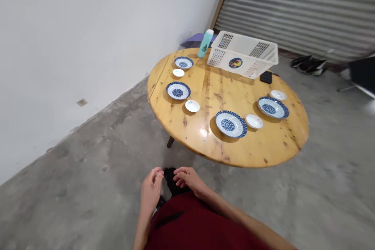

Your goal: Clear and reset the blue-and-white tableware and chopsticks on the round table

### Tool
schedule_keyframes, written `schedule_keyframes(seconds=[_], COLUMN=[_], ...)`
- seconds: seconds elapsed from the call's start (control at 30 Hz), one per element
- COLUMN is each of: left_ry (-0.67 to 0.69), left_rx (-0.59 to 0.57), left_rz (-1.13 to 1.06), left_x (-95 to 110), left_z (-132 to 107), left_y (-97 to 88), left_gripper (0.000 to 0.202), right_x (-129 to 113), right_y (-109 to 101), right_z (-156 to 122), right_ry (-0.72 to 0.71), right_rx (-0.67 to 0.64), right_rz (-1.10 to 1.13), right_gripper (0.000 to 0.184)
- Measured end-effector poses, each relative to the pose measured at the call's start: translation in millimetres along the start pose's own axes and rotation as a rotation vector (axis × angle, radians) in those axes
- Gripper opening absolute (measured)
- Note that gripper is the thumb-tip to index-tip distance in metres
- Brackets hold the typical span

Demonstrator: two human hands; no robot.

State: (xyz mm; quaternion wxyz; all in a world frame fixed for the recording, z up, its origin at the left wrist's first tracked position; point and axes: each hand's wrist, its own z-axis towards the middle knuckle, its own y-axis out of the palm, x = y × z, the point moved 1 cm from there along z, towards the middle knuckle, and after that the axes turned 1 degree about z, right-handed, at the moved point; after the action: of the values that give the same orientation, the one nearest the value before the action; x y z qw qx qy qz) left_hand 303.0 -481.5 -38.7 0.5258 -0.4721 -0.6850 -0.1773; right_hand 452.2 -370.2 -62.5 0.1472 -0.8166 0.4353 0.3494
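Note:
My left hand (pixel 152 184) and my right hand (pixel 188 179) hover in front of my body, below the near edge of the round wooden table (pixel 202 140). Both are empty, with fingers loosely bent and apart. Nearest to them on the tabletop is a blue-and-white plate (pixel 231 124) with a small white dish (pixel 254 121) at its right. More patterned plates lie at the left (pixel 178 91), far left (pixel 184 63) and right (pixel 273 108). Beside these sit a white dish (pixel 192 106), another dish (pixel 178 73) and a third dish (pixel 278 95).
A white plastic basket (pixel 243 56) stands at the table's back, with a turquoise bottle (pixel 205 43) to its left and a black object (pixel 266 77) at its right corner. A white wall (pixel 88 27) rises at left. Shoes (pixel 309 64) lie near the metal shutter (pixel 293 8).

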Motion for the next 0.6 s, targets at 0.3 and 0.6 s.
schedule_keyframes(seconds=[0.3,0.6], left_ry=[-0.009,0.059], left_rx=[-0.12,-0.123], left_rz=[0.138,0.22], left_x=[27,123], left_z=[139,285], left_y=[-36.0,-59.4], left_gripper=[0.051,0.051], right_x=[-67,-197], right_y=[30,27], right_z=[105,203], right_ry=[0.002,-0.125], right_rx=[0.053,0.109], right_rz=[0.156,0.359], right_gripper=[0.02,0.022])
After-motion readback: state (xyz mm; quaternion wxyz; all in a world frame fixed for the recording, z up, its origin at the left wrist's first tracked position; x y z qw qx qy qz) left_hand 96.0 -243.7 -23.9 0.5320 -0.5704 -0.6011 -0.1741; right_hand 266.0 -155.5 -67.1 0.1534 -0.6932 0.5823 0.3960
